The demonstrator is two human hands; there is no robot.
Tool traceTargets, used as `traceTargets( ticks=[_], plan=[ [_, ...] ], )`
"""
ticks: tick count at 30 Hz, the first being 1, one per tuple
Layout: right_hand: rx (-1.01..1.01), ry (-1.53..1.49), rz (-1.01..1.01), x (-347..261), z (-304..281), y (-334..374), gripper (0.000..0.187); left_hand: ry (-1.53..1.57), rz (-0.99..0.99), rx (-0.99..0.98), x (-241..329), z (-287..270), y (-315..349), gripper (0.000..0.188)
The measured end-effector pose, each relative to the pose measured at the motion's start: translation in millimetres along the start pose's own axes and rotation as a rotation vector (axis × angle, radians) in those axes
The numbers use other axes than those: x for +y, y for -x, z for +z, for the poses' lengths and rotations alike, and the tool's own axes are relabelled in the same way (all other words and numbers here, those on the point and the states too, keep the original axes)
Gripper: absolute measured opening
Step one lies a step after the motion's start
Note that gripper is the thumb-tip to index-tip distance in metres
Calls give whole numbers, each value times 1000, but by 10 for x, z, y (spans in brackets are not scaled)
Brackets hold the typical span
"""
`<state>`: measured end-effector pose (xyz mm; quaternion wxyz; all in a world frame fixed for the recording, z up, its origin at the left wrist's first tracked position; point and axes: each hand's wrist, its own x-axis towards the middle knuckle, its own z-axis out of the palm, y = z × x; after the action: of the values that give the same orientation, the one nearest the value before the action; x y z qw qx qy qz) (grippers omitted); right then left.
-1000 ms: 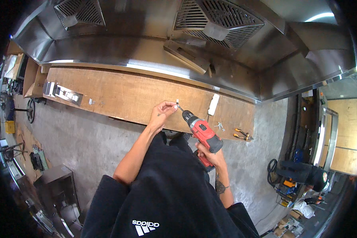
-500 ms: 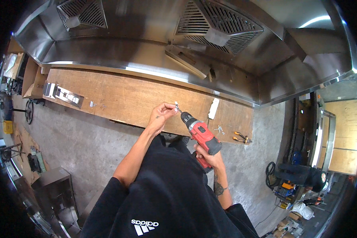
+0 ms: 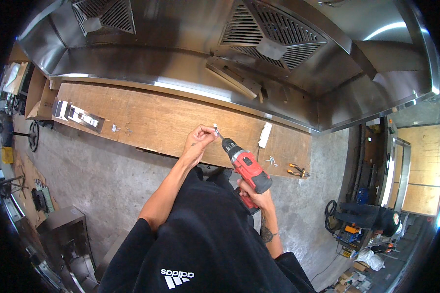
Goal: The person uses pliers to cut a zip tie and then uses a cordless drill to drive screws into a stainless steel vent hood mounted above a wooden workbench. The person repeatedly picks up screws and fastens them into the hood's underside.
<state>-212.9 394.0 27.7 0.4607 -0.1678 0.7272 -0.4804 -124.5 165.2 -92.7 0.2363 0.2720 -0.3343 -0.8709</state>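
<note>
Red drill (image 3: 250, 169) mid-frame looks hefty, grab its handle: right hand (image 3: 260, 196) grips there, left hand (image 3: 196, 141) pinches some small whitish piece (image 3: 215, 126).

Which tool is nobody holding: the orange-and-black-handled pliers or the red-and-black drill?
The pliers, lying on the brown wooden board; the drill is in the right hand.

The grip of the red-and-black cordless drill (image 3: 250, 171) is partly covered by the right hand (image 3: 257, 196). The tiny whitish piece (image 3: 215, 126) pinched by the left hand (image 3: 196, 145) is too small to be identified. The shiny steel hood (image 3: 146, 63) is cut off by the upper edge, the black cloth top (image 3: 200, 229) by the lower. The thin pale metal bits (image 3: 271, 159) cannot be counted.
</note>
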Motion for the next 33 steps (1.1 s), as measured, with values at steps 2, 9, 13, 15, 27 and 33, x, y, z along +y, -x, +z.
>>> traceTargets(
  ticks=[2,9,13,15,27,33],
  plan=[
    [6,0,19,-28,21,2,25,-18,14,-11,17,-9,6,15],
    [10,29,0,-43,62,-21,25,-165,91,-44,141,-17,45,16],
    [12,26,5,-41,90,-32,25,-208,184,-16,161,8,24,22],
    [4,15,-1,-54,110,-45,25,-208,190,-20,209,12,42,28],
    [-2,-44,-22,-65,140,-69,27,-328,177,-25,292,-25,10,38],
    [5,-92,-30,-78,148,-63,25,-328,167,-40,309,-45,7,36]
  ],
)
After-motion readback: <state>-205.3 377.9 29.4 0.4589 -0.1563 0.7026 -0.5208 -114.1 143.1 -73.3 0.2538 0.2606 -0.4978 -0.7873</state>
